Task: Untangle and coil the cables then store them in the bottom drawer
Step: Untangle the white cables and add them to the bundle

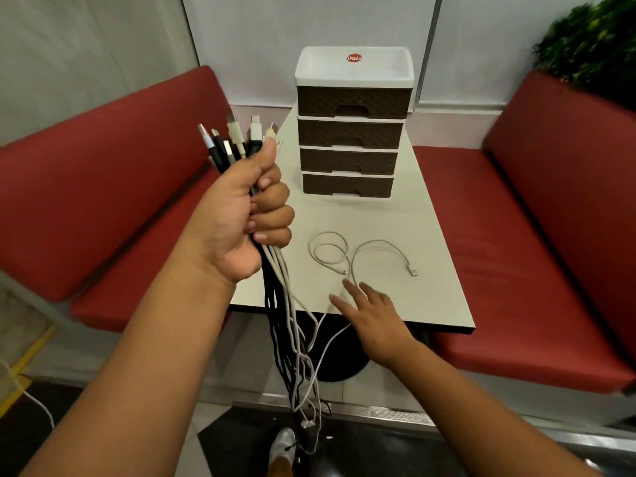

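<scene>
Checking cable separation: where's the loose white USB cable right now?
Head view: the loose white USB cable lies on the white table, front of the brown drawer unit, just beyond the open right hand.

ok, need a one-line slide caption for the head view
Left hand grips a cable bundle by the plugs; open right hand reaches toward a white cable before the closed drawer unit.

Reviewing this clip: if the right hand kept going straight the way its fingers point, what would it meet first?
Most likely the white cable lying loose on the table; the right hand has its fingertips close to it. Height above the tabletop is unclear.
</scene>
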